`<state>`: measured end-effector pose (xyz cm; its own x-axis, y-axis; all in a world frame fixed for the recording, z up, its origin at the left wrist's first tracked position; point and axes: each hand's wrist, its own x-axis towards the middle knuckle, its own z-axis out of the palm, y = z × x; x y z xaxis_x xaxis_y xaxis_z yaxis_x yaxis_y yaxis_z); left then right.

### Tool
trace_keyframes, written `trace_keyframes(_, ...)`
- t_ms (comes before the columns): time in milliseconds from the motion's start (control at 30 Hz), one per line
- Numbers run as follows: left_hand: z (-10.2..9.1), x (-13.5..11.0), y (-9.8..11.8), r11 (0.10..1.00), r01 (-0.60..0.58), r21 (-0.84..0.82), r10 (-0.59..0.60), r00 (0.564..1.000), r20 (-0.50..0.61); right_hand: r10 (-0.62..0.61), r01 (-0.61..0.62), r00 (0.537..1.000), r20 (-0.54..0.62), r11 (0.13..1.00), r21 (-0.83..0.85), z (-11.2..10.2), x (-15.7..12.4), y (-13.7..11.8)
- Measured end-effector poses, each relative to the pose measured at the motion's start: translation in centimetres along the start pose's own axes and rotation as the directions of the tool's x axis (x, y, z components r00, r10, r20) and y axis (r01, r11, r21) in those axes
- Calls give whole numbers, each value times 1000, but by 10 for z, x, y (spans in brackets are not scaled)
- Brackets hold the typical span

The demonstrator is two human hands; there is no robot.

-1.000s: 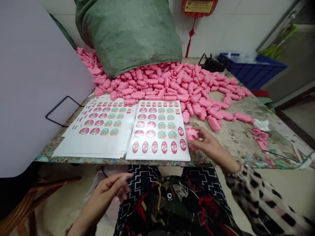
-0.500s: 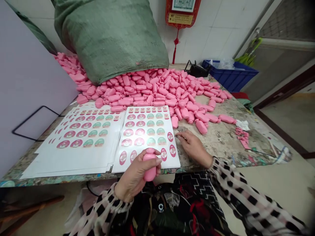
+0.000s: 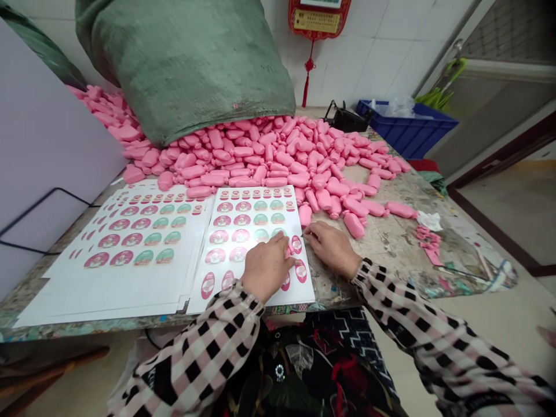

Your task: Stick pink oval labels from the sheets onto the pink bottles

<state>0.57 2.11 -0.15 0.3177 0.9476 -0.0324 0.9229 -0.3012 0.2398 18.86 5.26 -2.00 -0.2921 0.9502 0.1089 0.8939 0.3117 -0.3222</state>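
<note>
My left hand [image 3: 268, 265] is over the right-hand sticker sheet [image 3: 260, 194], its back turned up and fingers curled. A bit of the pink bottle [image 3: 290, 249] shows at its fingertips; the rest of the bottle is hidden beneath the hand. Close to the sheet's right edge, my right hand [image 3: 330, 248] has thumb and forefinger pinched together, on something thin and small that I cannot make out. Pink oval stickers [image 3: 296, 244] lie between the two hands. Rows of pink and green stickers cover the upper part of the sheet.
Several overlapping sticker sheets [image 3: 108, 289] lie to the left. Behind them, a large heap of pink bottles [image 3: 243, 152] spills from a green sack [image 3: 195, 63]. A blue crate [image 3: 410, 136] stands at the back right. Pink scraps [image 3: 429, 243] lie on the worn table [image 3: 391, 255].
My left hand has moved up and forward from the table's front edge onto the sheet, turning the pink bottle down out of sight. My right hand stays by the sheet's edge, fingers still pinched.
</note>
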Motion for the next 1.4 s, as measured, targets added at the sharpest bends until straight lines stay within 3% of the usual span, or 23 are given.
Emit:
trace_keyframes(167,-4,8,-3,999,-28,20,26,994,108,-71,72,995,66,997,-7,-4,5,5)
trace_keyframes(633,-4,10,-3,995,-57,77,47,991,126,-214,194,970,116,968,160,-8,8,18)
trace_keyframes(900,-4,10,-3,995,-56,79,47,992,118,-121,99,992,42,932,350,4,4,21)
trace_keyframes(1400,-5,8,-2,994,-82,77,74,992,102,-83,63,994,69,966,252,1,-17,3)
